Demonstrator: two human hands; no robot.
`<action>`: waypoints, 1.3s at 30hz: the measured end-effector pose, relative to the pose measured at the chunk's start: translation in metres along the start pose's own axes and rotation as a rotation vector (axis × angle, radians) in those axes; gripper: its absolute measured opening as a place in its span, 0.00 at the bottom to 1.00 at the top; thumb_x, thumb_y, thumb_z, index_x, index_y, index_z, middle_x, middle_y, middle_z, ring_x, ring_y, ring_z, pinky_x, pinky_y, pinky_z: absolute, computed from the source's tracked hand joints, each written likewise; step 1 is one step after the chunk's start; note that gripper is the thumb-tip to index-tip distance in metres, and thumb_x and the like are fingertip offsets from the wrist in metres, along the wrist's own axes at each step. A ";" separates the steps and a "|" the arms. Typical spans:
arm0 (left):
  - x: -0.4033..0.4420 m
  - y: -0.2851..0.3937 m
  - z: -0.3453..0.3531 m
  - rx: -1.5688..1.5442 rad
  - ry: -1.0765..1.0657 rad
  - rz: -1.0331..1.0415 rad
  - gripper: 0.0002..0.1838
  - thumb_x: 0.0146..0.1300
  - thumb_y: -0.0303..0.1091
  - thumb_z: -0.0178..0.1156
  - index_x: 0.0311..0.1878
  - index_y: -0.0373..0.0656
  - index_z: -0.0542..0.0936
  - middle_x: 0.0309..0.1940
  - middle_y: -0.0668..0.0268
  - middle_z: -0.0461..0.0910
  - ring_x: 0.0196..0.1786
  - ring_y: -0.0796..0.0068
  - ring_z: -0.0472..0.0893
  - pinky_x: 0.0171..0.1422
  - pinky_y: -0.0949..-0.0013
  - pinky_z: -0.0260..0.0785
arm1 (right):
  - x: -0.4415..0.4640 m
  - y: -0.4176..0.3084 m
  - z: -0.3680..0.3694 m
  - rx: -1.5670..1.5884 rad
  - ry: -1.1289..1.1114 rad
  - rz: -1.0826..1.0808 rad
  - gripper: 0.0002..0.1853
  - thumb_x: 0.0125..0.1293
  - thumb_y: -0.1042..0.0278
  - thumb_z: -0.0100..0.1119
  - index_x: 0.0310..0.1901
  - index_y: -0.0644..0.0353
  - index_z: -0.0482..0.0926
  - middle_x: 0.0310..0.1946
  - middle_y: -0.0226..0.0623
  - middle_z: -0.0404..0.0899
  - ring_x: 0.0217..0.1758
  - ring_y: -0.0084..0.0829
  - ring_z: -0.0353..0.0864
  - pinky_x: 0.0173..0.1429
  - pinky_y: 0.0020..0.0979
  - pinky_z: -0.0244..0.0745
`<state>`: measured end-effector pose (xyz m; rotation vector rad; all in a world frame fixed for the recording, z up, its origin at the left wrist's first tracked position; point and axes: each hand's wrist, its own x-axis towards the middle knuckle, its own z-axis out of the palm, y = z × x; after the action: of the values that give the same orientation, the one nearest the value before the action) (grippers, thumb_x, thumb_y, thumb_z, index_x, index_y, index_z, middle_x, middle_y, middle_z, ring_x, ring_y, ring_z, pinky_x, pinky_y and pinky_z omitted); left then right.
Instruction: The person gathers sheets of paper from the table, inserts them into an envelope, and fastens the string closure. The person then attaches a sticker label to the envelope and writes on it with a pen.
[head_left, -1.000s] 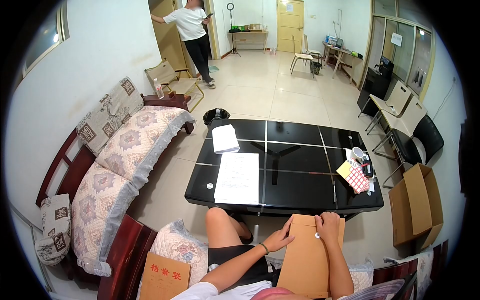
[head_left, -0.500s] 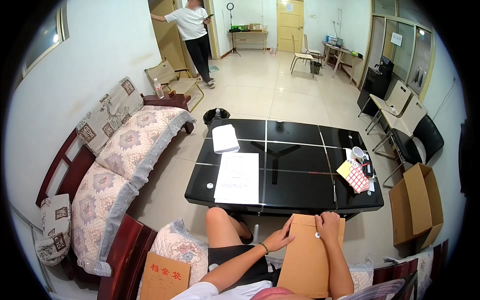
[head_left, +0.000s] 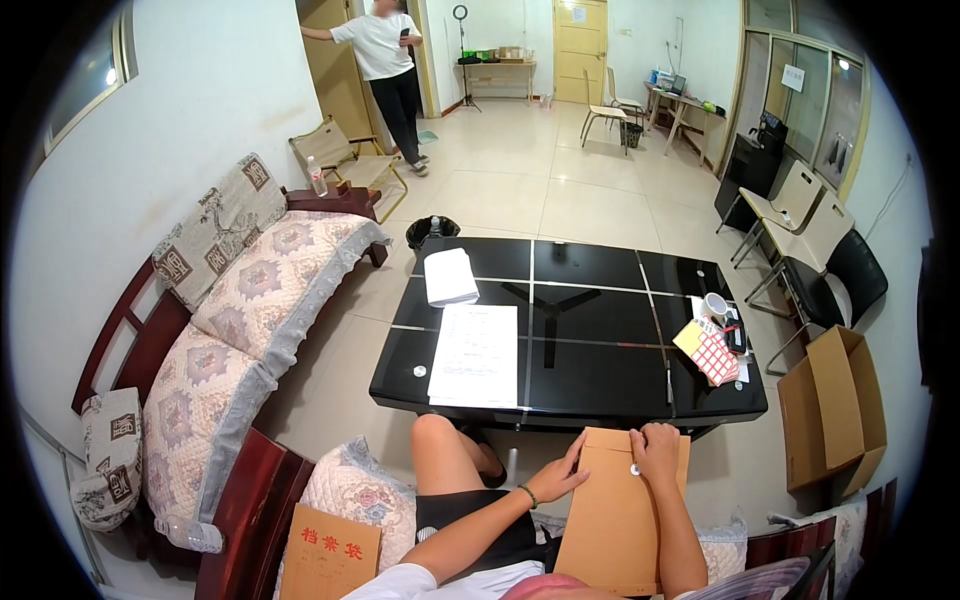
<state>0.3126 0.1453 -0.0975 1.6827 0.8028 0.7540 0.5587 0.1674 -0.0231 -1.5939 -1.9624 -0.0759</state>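
Observation:
A brown kraft file envelope [head_left: 612, 530] lies across my lap, its flap end toward the table and a round white button near that end. My left hand [head_left: 557, 477], with a beaded bracelet at the wrist, grips its left edge near the top. Curled over the top right part of the envelope is my right hand [head_left: 656, 455], close to the button; its fingertips are partly hidden. A second kraft file envelope [head_left: 330, 560] with red characters rests on the seat to my left. White printed sheets [head_left: 474, 356] lie on the black table [head_left: 590, 385] ahead.
Folded papers [head_left: 451, 277] sit at the table's far left. A tape roll [head_left: 714, 306], a red-checked packet [head_left: 711, 352] and a pen [head_left: 669, 382] are on its right. An open cardboard box [head_left: 830, 410] stands right of the table, a sofa [head_left: 290, 250] left. Another person [head_left: 385, 60] stands by a doorway.
My hands and the envelope stay in the same place. In the background, the other person's hand with the phone has shifted slightly to the left and the phone is more upright.

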 end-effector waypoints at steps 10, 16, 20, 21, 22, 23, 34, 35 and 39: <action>0.000 0.001 0.000 0.016 0.005 0.004 0.47 0.78 0.51 0.50 0.85 0.50 0.31 0.64 0.38 0.76 0.65 0.41 0.79 0.70 0.55 0.69 | -0.001 0.002 0.002 -0.008 0.006 -0.004 0.16 0.66 0.60 0.66 0.26 0.61 0.76 0.26 0.41 0.76 0.38 0.46 0.74 0.56 0.47 0.66; -0.001 0.001 0.000 0.018 0.007 0.007 0.48 0.78 0.52 0.51 0.85 0.50 0.31 0.65 0.37 0.75 0.65 0.41 0.79 0.70 0.55 0.69 | -0.001 0.003 0.003 -0.005 0.007 0.002 0.15 0.65 0.61 0.67 0.26 0.61 0.76 0.26 0.41 0.76 0.37 0.46 0.74 0.55 0.47 0.66; 0.000 0.000 0.001 0.013 0.012 0.020 0.48 0.78 0.52 0.51 0.85 0.50 0.31 0.66 0.38 0.75 0.66 0.40 0.79 0.71 0.55 0.69 | -0.002 0.002 0.002 0.005 0.007 -0.001 0.16 0.65 0.61 0.67 0.26 0.61 0.76 0.26 0.41 0.76 0.37 0.46 0.74 0.55 0.47 0.66; 0.001 0.000 0.000 0.015 0.011 0.015 0.48 0.78 0.53 0.51 0.85 0.50 0.31 0.66 0.38 0.75 0.66 0.41 0.79 0.71 0.55 0.69 | -0.002 0.004 0.003 0.001 0.003 0.001 0.16 0.65 0.61 0.66 0.26 0.61 0.76 0.26 0.41 0.76 0.37 0.46 0.74 0.55 0.47 0.66; 0.000 0.000 0.000 0.015 0.008 0.010 0.48 0.78 0.53 0.50 0.85 0.50 0.32 0.66 0.38 0.75 0.66 0.41 0.79 0.71 0.55 0.69 | -0.001 0.003 0.003 -0.002 -0.002 0.005 0.16 0.66 0.61 0.66 0.26 0.61 0.76 0.26 0.41 0.75 0.37 0.47 0.74 0.55 0.47 0.66; -0.001 0.001 0.001 0.015 0.006 0.002 0.48 0.78 0.53 0.50 0.85 0.50 0.32 0.66 0.38 0.75 0.66 0.41 0.79 0.71 0.55 0.69 | 0.000 0.003 0.003 -0.005 -0.002 0.009 0.16 0.66 0.61 0.66 0.26 0.61 0.76 0.26 0.41 0.76 0.38 0.47 0.74 0.55 0.47 0.66; -0.001 0.000 0.000 0.034 -0.006 -0.032 0.47 0.78 0.54 0.50 0.85 0.50 0.32 0.65 0.38 0.75 0.66 0.40 0.78 0.71 0.55 0.69 | -0.001 0.002 0.002 0.001 -0.004 0.008 0.15 0.65 0.61 0.67 0.26 0.61 0.77 0.26 0.41 0.76 0.38 0.46 0.75 0.55 0.47 0.66; -0.001 0.000 0.000 0.042 -0.007 -0.040 0.47 0.78 0.53 0.50 0.85 0.50 0.32 0.65 0.37 0.75 0.66 0.40 0.78 0.71 0.55 0.69 | -0.001 0.003 0.002 -0.001 -0.002 0.007 0.15 0.65 0.61 0.67 0.26 0.61 0.77 0.26 0.41 0.76 0.38 0.46 0.75 0.55 0.47 0.66; -0.002 -0.001 0.001 0.010 0.002 0.003 0.47 0.78 0.53 0.50 0.85 0.51 0.32 0.67 0.38 0.74 0.68 0.41 0.77 0.72 0.55 0.68 | -0.002 0.001 0.002 0.002 -0.001 0.006 0.15 0.65 0.61 0.67 0.26 0.61 0.77 0.26 0.41 0.76 0.38 0.47 0.75 0.56 0.48 0.66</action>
<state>0.3122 0.1433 -0.0989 1.6923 0.8066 0.7549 0.5590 0.1666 -0.0257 -1.5988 -1.9580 -0.0703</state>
